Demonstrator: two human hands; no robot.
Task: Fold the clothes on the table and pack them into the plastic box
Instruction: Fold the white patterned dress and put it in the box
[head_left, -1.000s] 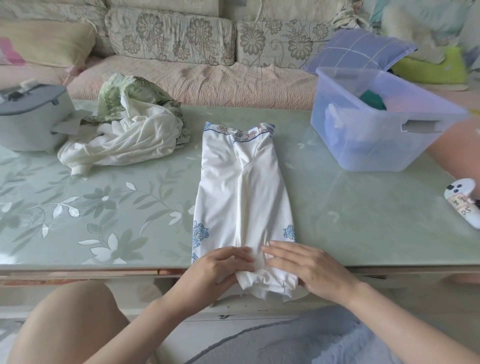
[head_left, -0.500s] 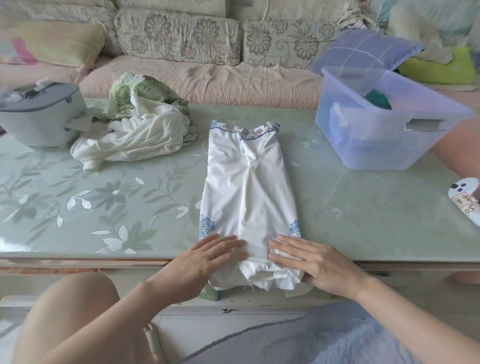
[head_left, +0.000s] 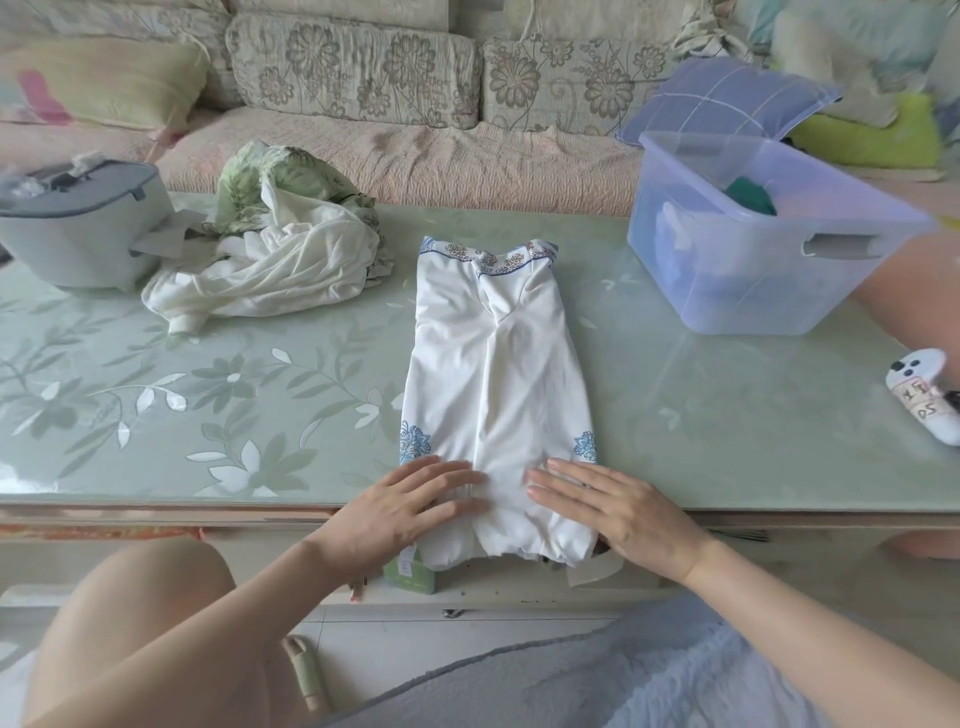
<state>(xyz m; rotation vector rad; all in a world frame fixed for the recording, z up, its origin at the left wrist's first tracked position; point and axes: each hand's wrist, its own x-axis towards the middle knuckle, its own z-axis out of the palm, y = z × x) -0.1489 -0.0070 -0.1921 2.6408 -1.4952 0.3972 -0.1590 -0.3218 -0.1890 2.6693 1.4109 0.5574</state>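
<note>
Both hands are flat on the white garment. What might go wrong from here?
1. The garment overhangs the near edge of the table; when the left hand and right hand lift, it may slide off.
2. Its side flaps only meet at the centre, so folding it up may spring them open.

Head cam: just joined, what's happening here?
A person is folding laundry at the table. The left hand and the right hand press flat, fingers straight, on the near end of a white garment with blue flower print. It lies folded lengthwise into a long strip, its near end overhanging the table edge. A crumpled pile of unfolded clothes lies at the far left. The plastic box at the far right already holds a few items.
</note>
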